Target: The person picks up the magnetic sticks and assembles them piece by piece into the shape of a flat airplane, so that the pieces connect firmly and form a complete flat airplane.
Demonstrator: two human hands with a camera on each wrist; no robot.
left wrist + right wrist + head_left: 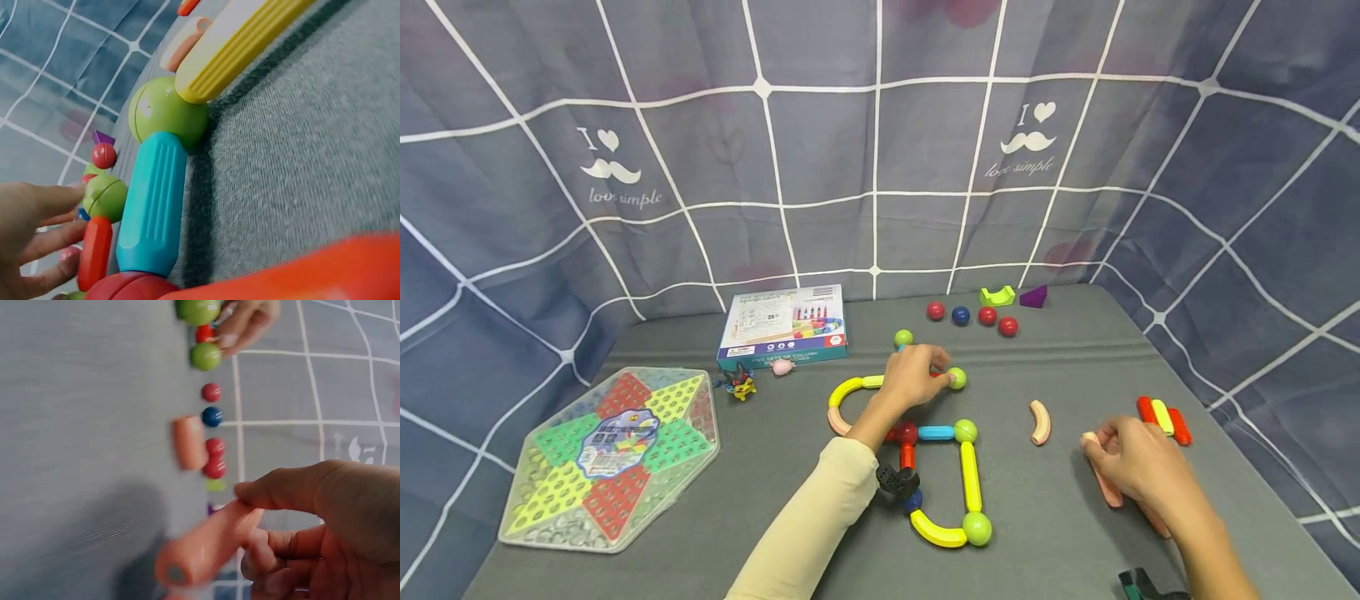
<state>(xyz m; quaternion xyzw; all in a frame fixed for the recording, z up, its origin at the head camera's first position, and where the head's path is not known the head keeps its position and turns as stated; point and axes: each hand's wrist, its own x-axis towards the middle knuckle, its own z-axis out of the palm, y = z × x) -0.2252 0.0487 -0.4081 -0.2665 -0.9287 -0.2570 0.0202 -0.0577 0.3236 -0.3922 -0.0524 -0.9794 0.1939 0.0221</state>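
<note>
In the head view, my left hand (pixel 916 377) reaches over the joined magnetic rods and balls, its fingertips at a red rod (pixel 95 253) with a green ball (pixel 957 378) at its end. The thumb lies beside that ball; its exact contact is unclear. A square of rods with a blue rod (pixel 936 433), a yellow rod (pixel 971 477) and a curved yellow rod (pixel 937 532) sits nearer. At the right, my right hand (pixel 1138 462) pinches a peach curved rod (pixel 209 547) between thumb and fingers. Another peach rod (pixel 1153 518) is partly hidden below it.
One peach curved rod (pixel 1040 422) lies between the hands. Red and yellow rods (pixel 1162 416) are beyond my right hand. Loose red balls (pixel 1008 327) and a blue ball (pixel 960 316) lie at the back. A box (pixel 784 323) and a hexagonal game case (pixel 617 458) occupy the left.
</note>
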